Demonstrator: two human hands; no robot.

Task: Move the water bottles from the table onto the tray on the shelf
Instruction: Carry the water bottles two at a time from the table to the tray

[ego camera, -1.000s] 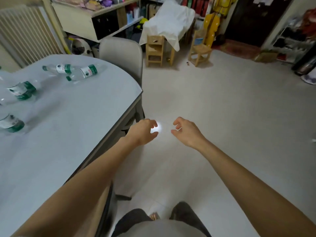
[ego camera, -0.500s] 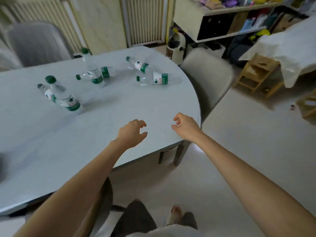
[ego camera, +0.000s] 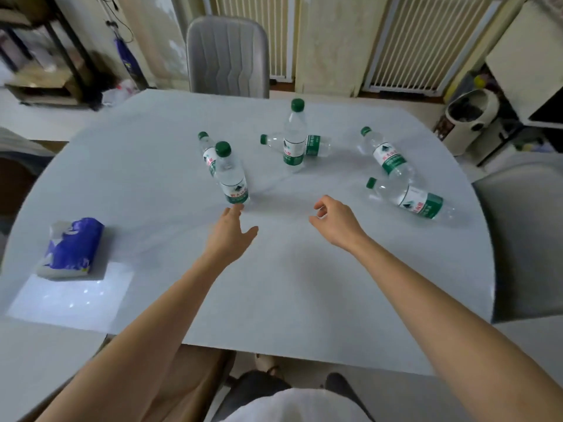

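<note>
Green-capped water bottles: six visible, all on the pale worktop (ego camera: 274, 284), none lifted. Two stand upright: near upright bottle (ego camera: 231, 178) and far upright bottle (ego camera: 294, 137). Four lie flat: one just behind the near upright (ego camera: 207, 150), one behind the far upright (ego camera: 316, 145), two on the right, right far bottle (ego camera: 387, 155) and right near bottle (ego camera: 411, 199).

Left hand (ego camera: 233, 231): fingers extended, thumb spread, fingertips at the base of the near upright bottle; touching or just short, can't tell. No grip yet. Right hand (ego camera: 335, 219): loosely curled, holding nothing, over bare worktop between the near upright and the right near bottle.

Tray and shelf: not identifiable in this view, so bottles already delivered can't be counted.

Progress judgement: at least six bottles left to move; current step is the reach for a pickup, likely the near upright with the left hand.

Also on worktop: blue tissue pack (ego camera: 71, 249), front left, well apart from the bottles. Grey chair (ego camera: 227, 56) behind the far edge.
</note>
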